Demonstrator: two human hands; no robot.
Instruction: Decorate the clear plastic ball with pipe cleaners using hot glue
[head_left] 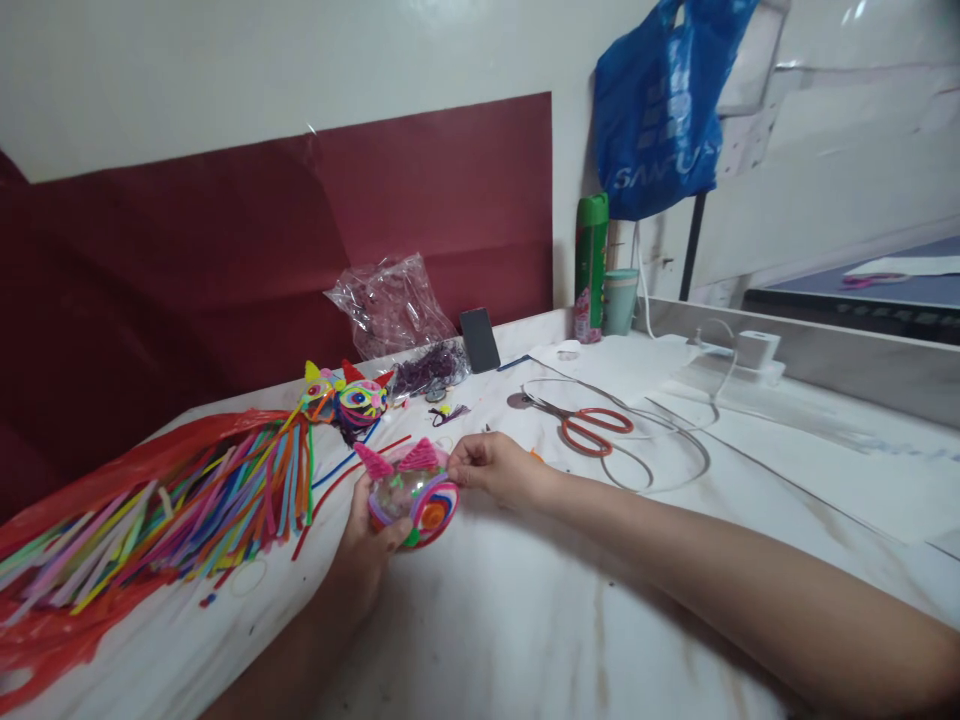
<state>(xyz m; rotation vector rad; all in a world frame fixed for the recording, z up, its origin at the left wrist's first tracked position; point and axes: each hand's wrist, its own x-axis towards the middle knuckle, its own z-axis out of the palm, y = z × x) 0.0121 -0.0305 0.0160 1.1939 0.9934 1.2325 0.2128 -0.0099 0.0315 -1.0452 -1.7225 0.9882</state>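
A round, clear ornament (403,492) with pink pipe-cleaner ears and a coiled orange, white and blue eye is tilted in my left hand (373,535), whose fingers and thumb wrap its left side. At its upper right edge, my right hand (484,467) has thumb and fingertips pinched together; anything between them is too small to make out. Two finished-looking animal-head ornaments (361,403) with yellow and red ears sit beyond, to the left. Many coloured pipe cleaners (202,500) lie fanned out on a red plastic bag (45,640).
Orange-handled scissors (589,428) and a looped white cable (705,465) lie right of my hands. A phone (480,340) leans near the wall beside a clear plastic bag (394,300). A green spray can (591,270) and a cup (620,300) stand behind.
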